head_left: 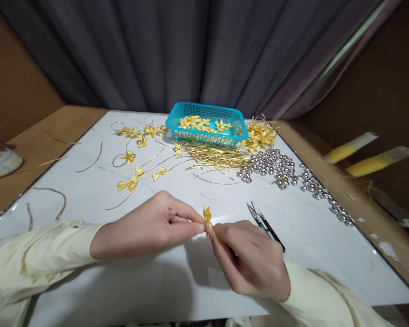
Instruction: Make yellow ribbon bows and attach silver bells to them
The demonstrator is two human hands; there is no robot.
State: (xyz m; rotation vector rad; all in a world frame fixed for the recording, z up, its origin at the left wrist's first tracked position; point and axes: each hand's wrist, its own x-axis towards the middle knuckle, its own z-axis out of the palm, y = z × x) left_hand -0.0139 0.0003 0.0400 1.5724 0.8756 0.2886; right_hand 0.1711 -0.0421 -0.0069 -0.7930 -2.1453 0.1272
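Note:
A small yellow ribbon bow [207, 213] is pinched upright between my two hands, above the front middle of the white table. My left hand [145, 227] reaches in from the left, thumb and forefinger closed at the bow's left side. My right hand [250, 256] grips the bow's lower part between thumb and forefinger; its other fingers are curled. The fingertips hide the bow's centre, and whether a wire is held with it I cannot tell. Black-handled thread snips [267, 227] lie just beyond my right hand. Loose yellow bows [131, 182] rest on the table past my left hand.
A blue basket [244, 135] of yellow bows stands at the back. Before it lie gold wire ties [218, 156]; shiny silver beads [272, 161] spread along the right. Finished-looking bows with wire loops [261, 134] are heaped beside the basket. Yellow-filled tubes [351, 146] lie off the right edge.

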